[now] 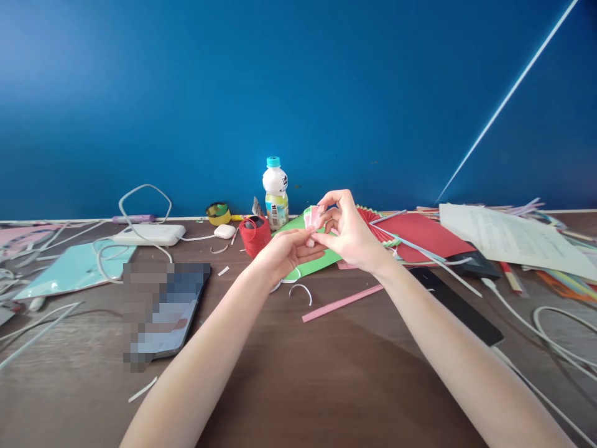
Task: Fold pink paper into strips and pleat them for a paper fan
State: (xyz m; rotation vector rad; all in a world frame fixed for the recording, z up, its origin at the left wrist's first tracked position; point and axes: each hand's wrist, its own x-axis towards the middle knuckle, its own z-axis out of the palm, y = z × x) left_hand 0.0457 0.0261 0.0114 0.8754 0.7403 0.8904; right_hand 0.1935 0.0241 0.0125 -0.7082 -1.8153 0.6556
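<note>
Both hands meet over the far middle of the desk, around a small pleated pink-and-white paper piece point(311, 217). My left hand point(288, 254) is closed on its lower end, thumb and fingertips pressed together. From the right, my right hand point(347, 233) pinches the same piece, its thumb close to the left fingertips. The fingers hide part of the paper. Beneath and behind them lies a green paper sheet point(310, 270). Just right of the right hand are a red pleated paper fan point(370, 218) and a red paper sheet point(424, 236).
A bottle with a blue cap point(276, 196) stands by the blue wall, beside a red roll point(254, 236). A phone point(180, 311) lies left, a black phone point(459, 305) right. A pink paper strip point(342, 303) lies near the right forearm. Cables and papers crowd both sides.
</note>
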